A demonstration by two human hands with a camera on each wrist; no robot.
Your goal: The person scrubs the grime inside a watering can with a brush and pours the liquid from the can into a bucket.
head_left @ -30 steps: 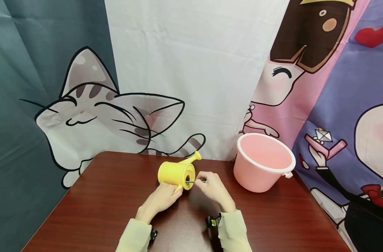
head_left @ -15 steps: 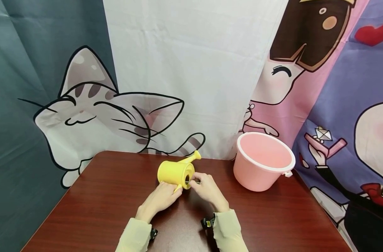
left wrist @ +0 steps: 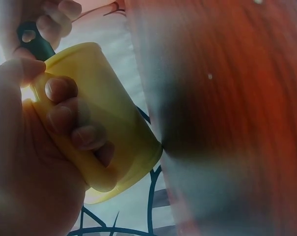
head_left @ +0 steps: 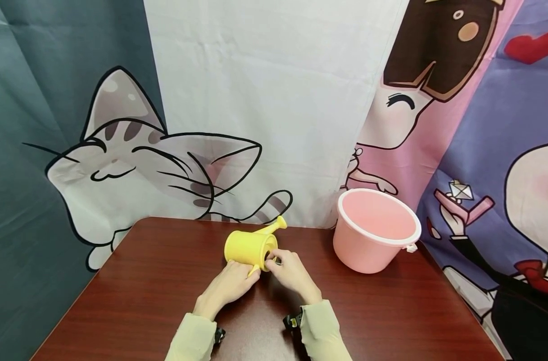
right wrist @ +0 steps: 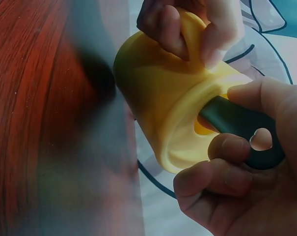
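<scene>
A yellow watering can point(head_left: 244, 246) lies tipped on its side near the back of the table, its spout pointing back and its round mouth facing right. My left hand point(head_left: 228, 286) grips the can's handle, fingers curled through the loop in the left wrist view. With thumb and fingers, my right hand point(head_left: 296, 276) pinches a flat, dark green handle point(right wrist: 239, 123) with a small hole near its end. Its far part goes in through the can's mouth and is hidden there. The right fingertips point(right wrist: 229, 147) are right at the rim.
A pink bucket point(head_left: 357, 250) with a white rim stands to the right of the can, at the back of the brown wooden table point(head_left: 143, 296). Behind the table hangs a printed cloth point(head_left: 274, 100) with a cartoon cat and figures.
My right hand has moved left, up to the can's mouth, and the green-handled thing has gone further in. The left hand and the can have hardly moved.
</scene>
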